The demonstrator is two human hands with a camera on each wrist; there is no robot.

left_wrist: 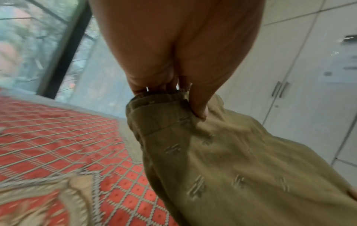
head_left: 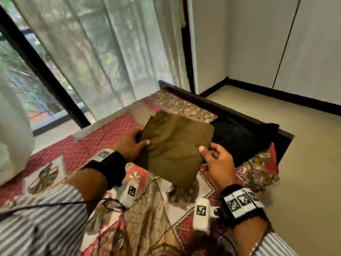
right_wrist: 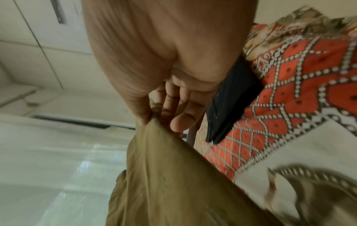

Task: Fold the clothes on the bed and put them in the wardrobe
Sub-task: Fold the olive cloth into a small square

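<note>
A folded olive-brown garment (head_left: 175, 146) with an elastic waistband (left_wrist: 160, 97) is held up above the bed. My left hand (head_left: 132, 145) grips its left edge at the waistband, thumb on top. My right hand (head_left: 215, 156) pinches its right edge between thumb and fingers (right_wrist: 146, 117). The olive-brown garment (right_wrist: 173, 183) hangs down from that pinch. A black garment (head_left: 239, 137) lies flat on the bed behind it, near the foot corner. White wardrobe doors (left_wrist: 289, 76) with metal handles stand beyond the bed.
The bed carries a red patterned cover (head_left: 88, 141) with floral patches. A dark wooden bed frame (head_left: 284, 135) edges the foot end. Sheer curtains (head_left: 110, 52) and a glass door are on the left. Beige floor (head_left: 304, 163) lies on the right, by the white wardrobe doors (head_left: 295, 43).
</note>
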